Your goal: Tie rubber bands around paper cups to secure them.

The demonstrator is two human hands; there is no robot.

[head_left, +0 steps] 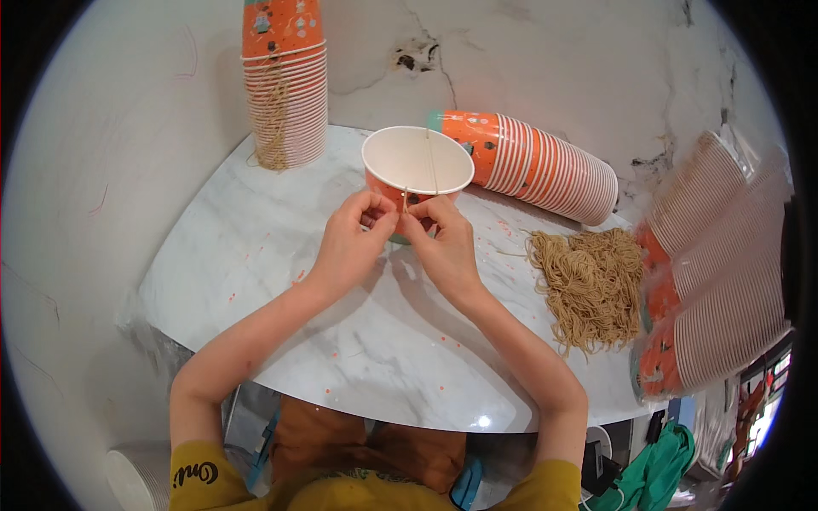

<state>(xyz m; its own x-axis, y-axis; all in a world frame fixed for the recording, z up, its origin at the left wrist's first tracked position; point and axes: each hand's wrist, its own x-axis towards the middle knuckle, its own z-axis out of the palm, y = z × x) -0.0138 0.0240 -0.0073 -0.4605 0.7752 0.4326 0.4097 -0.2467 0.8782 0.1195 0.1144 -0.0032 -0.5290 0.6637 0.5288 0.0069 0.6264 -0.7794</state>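
Observation:
A large orange paper cup (394, 156) with a white inside stands upright in front of me, its mouth facing up. A thin tan string (432, 162) runs across its opening from the far rim toward the near side. At the cup's near wall, my left hand (360, 232) is pinched, fingertips close to the string. My right hand (445, 243) pinches beside it, thumb and forefinger almost touching the left fingertips. A short upright piece of string shows between the two hands. Just what lies inside each pinch is mostly hidden by the fingers.
A pile of tan strings (588, 285) lies on the marbled table (341, 366) at right. Nested orange cups (537, 166) lie on their side behind the cup. A tall cup stack (298, 102) with strings hanging on it stands far left. Plastic-wrapped cup stacks (724, 281) line the right edge.

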